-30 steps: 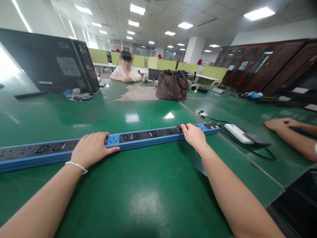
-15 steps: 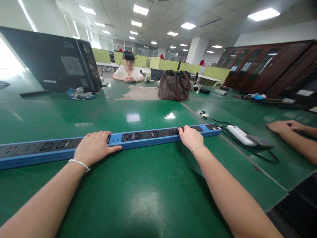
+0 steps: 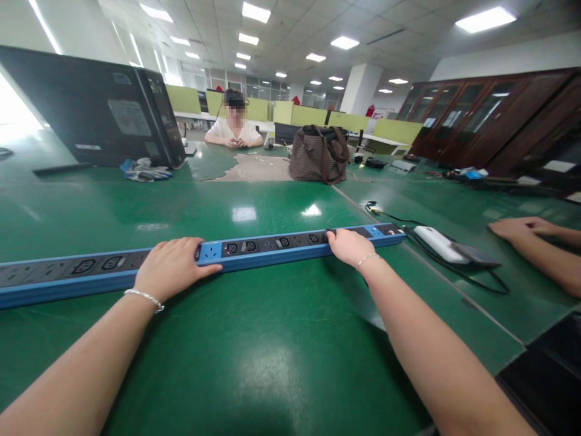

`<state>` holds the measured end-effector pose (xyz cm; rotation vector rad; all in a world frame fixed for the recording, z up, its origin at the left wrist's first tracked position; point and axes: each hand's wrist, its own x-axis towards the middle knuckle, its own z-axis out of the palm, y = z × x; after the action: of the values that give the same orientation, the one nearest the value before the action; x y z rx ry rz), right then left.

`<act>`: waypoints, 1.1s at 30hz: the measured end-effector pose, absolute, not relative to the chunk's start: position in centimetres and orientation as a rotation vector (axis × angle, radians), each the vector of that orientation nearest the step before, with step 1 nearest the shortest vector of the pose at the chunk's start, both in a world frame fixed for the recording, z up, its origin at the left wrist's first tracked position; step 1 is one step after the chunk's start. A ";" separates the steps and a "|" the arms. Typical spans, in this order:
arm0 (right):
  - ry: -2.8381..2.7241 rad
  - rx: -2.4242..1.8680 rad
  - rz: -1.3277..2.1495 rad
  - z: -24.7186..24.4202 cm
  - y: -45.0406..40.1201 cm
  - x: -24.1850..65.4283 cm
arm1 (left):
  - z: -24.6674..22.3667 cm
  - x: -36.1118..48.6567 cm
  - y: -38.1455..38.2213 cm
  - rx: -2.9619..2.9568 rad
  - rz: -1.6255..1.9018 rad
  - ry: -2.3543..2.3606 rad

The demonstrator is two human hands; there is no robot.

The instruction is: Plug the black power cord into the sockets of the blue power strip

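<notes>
A long blue power strip (image 3: pixel 272 254) with black socket panels lies across the green table (image 3: pixel 254 345). My left hand (image 3: pixel 172 266) is wrapped over the strip left of its middle, thumb along the front side beside a blue socket. Toward the strip's right end, my right hand (image 3: pixel 349 245) is closed on a black plug (image 3: pixel 330 233) at one of the sockets. My palm and fingers hide most of the plug, so how deep it sits cannot be made out.
A white adapter (image 3: pixel 440 245) with black cables lies right of the strip, near another person's hands (image 3: pixel 521 230). Farther back are a black computer case (image 3: pixel 113 115), gloves (image 3: pixel 144 171), a brown bag (image 3: pixel 319 154) and a seated person (image 3: pixel 235 124).
My right wrist and forearm have shifted slightly to the right and down, while the fingers stay at the same socket. The left hand keeps its hold on the strip.
</notes>
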<state>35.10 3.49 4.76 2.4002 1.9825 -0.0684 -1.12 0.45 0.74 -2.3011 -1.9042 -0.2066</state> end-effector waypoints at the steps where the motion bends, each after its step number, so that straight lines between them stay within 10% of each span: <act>1: 1.986 2.379 -0.073 4.9 3.7 35.1 | 0.7 -1.1 0.4 -2.298 -0.198 -1.906; 33: 1.986 2.488 0.231 4.1 2.3 34.2 | 0.9 -1.1 0.5 -2.312 -0.208 -1.938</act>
<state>34.23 2.30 4.11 2.4883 1.9861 0.2313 -1.05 0.48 0.91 -2.3123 -1.9379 -0.2079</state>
